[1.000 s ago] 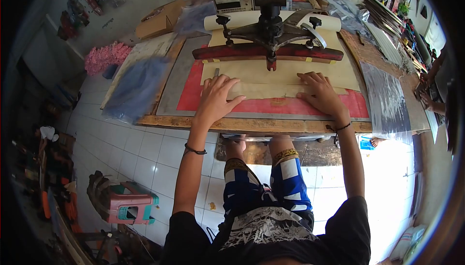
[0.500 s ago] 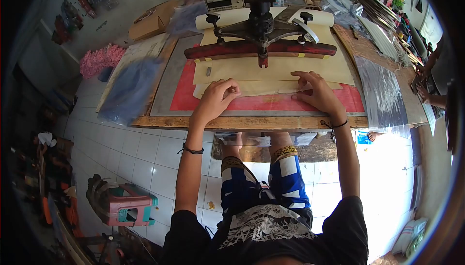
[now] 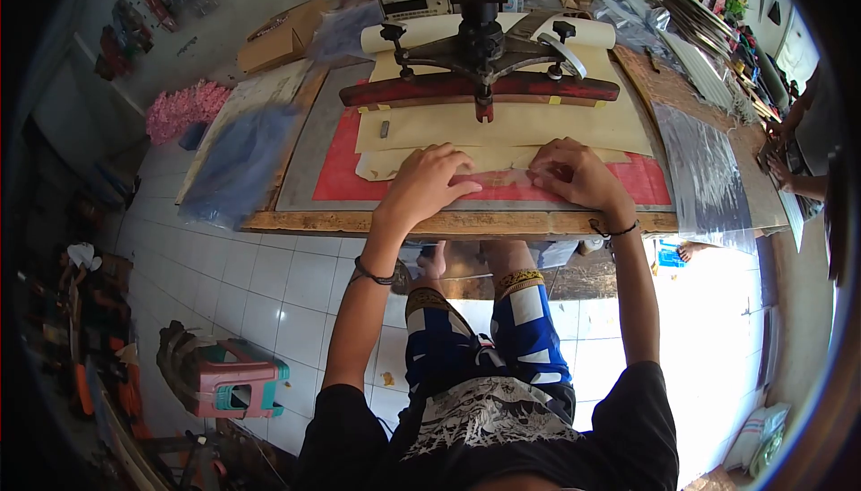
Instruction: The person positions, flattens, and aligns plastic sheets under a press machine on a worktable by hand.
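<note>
My left hand (image 3: 425,183) is bent over the near edge of the cream paper (image 3: 502,135), its thumb below the curled fingers. My right hand (image 3: 581,179) faces it with fingers bent toward the thumb. Between the fingertips runs a thin see-through plastic sheet (image 3: 499,179), hard to make out against the red sheet (image 3: 339,173) below. Both hands seem to pinch its ends. A small grey metal piece (image 3: 385,130) lies on the paper, left of centre. Above the paper hangs a dark press head with a red crossbar (image 3: 395,91).
A wooden table edge (image 3: 377,224) runs in front of me. Crumpled plastic film (image 3: 235,164) lies at the left, and clear sheets (image 3: 704,173) hang over the right side. A person's hand (image 3: 782,173) is at the far right. Behind the press lies a paper roll (image 3: 592,34).
My hands have come closer together, the left moving right and the right slightly left. My right fingers have curled in from a wider spread. The press and paper look unmoved.
</note>
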Available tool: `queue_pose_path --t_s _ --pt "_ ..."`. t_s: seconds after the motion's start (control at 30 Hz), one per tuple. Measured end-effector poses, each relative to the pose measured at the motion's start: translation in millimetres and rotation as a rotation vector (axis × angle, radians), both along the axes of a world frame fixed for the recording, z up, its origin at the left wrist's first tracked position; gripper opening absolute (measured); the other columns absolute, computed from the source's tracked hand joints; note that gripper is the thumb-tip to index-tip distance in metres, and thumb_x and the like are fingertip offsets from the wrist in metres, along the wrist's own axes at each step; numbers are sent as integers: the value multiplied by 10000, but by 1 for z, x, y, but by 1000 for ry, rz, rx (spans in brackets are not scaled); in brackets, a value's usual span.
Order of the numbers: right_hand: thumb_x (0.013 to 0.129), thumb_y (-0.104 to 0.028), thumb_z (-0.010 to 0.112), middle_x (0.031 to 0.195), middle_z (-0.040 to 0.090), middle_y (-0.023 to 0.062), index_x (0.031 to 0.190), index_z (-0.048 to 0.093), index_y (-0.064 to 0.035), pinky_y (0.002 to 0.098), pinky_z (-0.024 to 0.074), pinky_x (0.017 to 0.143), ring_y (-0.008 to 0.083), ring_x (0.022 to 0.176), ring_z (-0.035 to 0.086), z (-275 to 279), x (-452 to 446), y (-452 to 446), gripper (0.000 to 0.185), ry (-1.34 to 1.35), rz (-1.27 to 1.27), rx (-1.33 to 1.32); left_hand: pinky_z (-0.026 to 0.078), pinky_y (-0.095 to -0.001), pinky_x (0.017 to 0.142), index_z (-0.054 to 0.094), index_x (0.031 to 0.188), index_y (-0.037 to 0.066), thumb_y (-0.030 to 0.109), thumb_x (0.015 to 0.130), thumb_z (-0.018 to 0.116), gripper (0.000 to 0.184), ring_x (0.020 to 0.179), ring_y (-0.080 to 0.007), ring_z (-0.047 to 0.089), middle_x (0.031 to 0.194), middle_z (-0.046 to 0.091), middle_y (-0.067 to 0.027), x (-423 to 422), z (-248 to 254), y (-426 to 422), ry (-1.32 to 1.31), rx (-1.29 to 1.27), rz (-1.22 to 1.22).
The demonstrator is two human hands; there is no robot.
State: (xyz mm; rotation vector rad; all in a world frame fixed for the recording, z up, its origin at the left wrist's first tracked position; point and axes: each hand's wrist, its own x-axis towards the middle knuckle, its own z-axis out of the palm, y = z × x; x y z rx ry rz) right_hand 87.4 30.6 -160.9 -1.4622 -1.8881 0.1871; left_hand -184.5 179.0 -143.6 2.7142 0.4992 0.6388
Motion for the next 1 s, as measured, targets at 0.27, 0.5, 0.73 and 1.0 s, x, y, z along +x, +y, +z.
queue_pose_path --t_s 0.27,0.5,0.73,1.0 --pt "794 -136 859 959 671 79 1122 737 -52 333 534 700 203 845 641 0 -2 -2 360 -72 11 -6 526 -407 802 675 1136 45 277 929 751 321 842 -278 654 895 665 -109 25 -14 0 -18 -129 -121" --pt "854 -137 822 870 695 90 1008 760 -32 341 520 705 208 786 646 13 -17 -6 196 199 -72 -201 532 -381 770 735 1101 41 237 965 693 243 832 -271 694 922 730 -116 32 -7 -12 -37 -173 -167" --pt "911 -138 778 826 718 76 1003 770 -23 318 486 625 171 686 628 0 -10 0 147 80 36 -18 532 -392 733 762 1022 54 275 988 661 245 791 -292 711 853 741 -127 34 -1 -20 -8 -161 -83" --pt "897 -148 790 702 711 68 935 788 -14 302 463 576 126 613 607 10 -4 -12 140 68 -190 84 510 -371 615 774 983 71 301 990 671 253 618 -261 683 682 704 -96 5 10 -3 -18 -62 6"
